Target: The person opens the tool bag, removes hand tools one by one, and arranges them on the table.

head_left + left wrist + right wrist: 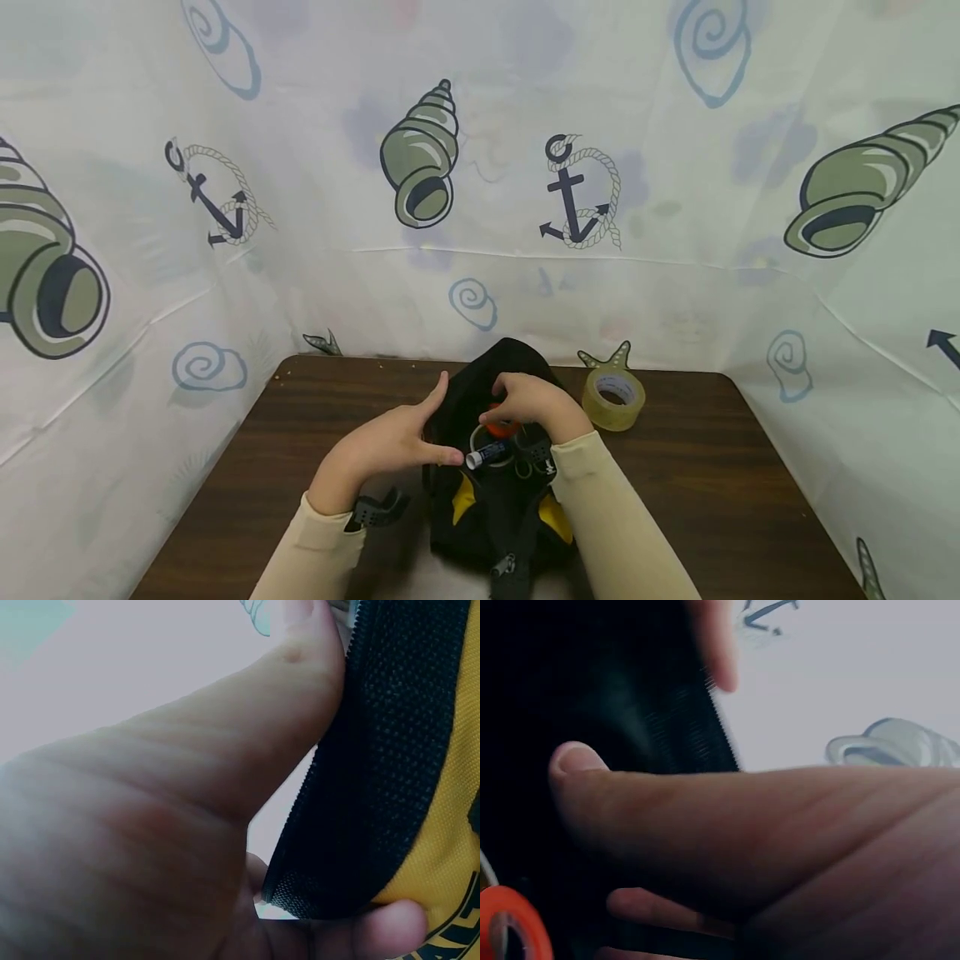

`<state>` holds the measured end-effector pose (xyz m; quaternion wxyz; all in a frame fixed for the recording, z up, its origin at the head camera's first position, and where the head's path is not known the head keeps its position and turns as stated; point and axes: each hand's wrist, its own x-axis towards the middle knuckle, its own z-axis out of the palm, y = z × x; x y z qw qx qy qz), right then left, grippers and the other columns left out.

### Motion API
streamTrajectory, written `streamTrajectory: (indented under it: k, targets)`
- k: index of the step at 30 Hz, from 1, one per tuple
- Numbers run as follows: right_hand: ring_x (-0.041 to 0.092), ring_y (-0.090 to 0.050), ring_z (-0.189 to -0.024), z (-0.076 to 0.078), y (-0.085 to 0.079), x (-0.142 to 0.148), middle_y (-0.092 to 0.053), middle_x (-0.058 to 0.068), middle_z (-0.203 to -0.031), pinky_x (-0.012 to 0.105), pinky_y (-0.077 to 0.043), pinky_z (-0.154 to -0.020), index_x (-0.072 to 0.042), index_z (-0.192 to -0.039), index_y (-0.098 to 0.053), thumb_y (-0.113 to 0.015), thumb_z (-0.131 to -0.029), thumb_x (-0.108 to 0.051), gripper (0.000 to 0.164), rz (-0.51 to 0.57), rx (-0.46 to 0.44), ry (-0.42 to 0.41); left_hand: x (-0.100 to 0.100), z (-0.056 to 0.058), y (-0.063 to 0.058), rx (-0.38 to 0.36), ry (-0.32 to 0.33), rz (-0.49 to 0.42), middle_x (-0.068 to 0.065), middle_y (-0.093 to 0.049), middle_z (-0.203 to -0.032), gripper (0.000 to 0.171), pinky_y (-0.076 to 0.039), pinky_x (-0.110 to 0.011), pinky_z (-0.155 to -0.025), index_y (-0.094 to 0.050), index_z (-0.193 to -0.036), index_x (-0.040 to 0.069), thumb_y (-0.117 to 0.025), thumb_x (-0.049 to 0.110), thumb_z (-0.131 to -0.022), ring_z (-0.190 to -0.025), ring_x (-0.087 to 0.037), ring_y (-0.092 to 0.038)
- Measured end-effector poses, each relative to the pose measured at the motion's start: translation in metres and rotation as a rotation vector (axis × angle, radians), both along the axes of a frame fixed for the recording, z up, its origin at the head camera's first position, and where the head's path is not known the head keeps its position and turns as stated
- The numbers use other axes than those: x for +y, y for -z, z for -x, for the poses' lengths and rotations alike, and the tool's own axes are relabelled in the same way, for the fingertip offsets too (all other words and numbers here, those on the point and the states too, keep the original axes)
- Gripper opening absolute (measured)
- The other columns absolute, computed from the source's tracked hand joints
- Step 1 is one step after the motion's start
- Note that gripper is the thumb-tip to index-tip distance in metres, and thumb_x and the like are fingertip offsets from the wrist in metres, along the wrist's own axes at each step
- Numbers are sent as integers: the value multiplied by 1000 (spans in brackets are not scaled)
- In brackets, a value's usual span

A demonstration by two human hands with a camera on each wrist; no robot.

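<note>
Pale cloth [315, 58] printed with shells, anchors and starfish closes off the space beyond and both sides of the fingers; all views catch some of it. Brown wood-look table [712, 475] under the hands shows only in head view; near edge cut off.

Black-and-yellow bag [487, 504] sits between the two hands, mouth up. Left wrist view adds what head view hides: zip teeth [309, 771] along the rim beside the left thumb, and a yellow panel [442, 847] with dark lettering [454, 937], cut off by the frame, unreadable.

Left hand [382, 446]: thumb and fingers spread wide around the bag's left edge, one fingertip on the yellow panel. Right hand [540, 406]: bent over the mouth, thumb and fingers parted; right wrist view shows nothing pinched between them, though its lower fingers are partly in shadow. Bag interior there is near black.

Roll of tape [617, 419] stands out on the table, just right of the right hand. Pale ring [473, 435] sits below the right thumb, partly covered. Dark tube [489, 454] with white end lies just off the left hand's nearest fingertip. Orange piece [501, 429] is right under the right fingers; right wrist view reveals a hole in it, frame crops the rest.
</note>
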<state>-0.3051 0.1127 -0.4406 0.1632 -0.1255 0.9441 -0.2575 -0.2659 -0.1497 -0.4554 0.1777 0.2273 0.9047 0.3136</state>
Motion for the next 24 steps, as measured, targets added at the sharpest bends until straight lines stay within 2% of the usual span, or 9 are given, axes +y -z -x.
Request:
streamTrajectory:
  k: [3,8,12,16,19,21,24]
  targets:
    - [24,-70,-107,6,11,1,-72,14,-135,49,-60,-102,-5,-146,-63,-85,-96,-41,65,-8,-4,20,0,0,1,1,2,-2,-13,-68,-149,125,-52,-58,-116,7,-175,36,-80,67,-91,-135,-29,-68]
    - [32,-65,-120,13,32,0,-57,22,-155,55,-56,-108,-9,-157,-57,-85,-97,-39,73,-27,-8,39,-1,-1,1,-2,1,14,-12,-69,-147,126,-51,-59,-116,7,-176,35,-79,70,-90,-135,-30,-68]
    - [35,-63,-126,13,45,-3,-50,23,-160,57,-54,-110,-15,-161,-55,-86,-96,-37,76,-49,-8,49,-3,0,2,-5,3,17,-16,-57,-162,127,-49,-61,-118,7,-176,35,-79,71,-90,-144,-33,-62]
    - [37,-62,-123,14,50,-5,-48,24,-162,58,-54,-107,-18,-159,-57,-87,-94,-32,73,-58,9,77,-4,1,3,-6,4,14,-16,-51,-167,126,-48,-61,-119,8,-175,36,-79,72,-90,-147,-34,-59]
    - [35,-61,-116,16,60,-8,-54,23,-153,54,-55,-101,-16,-151,-64,-89,-93,-24,64,-74,29,87,-5,1,3,-6,1,17,-16,-49,-168,126,-48,-62,-119,8,-175,36,-79,71,-90,-148,-35,-58]
    - [31,-61,-110,18,69,-10,-63,19,-141,51,-56,-97,-14,-140,-70,-90,-90,-18,54,-84,64,84,-6,0,3,-9,1,16,-16,-48,-169,127,-47,-62,-119,8,-175,36,-79,70,-90,-149,-36,-57]
    - [26,-60,-102,21,78,-12,-67,13,-124,47,-57,-94,-12,-127,-75,-93,-87,-11,44,-99,114,91,-7,0,2,-15,2,12,-15,-53,-166,127,-47,-62,-119,9,-175,35,-79,70,-90,-148,-36,-57]
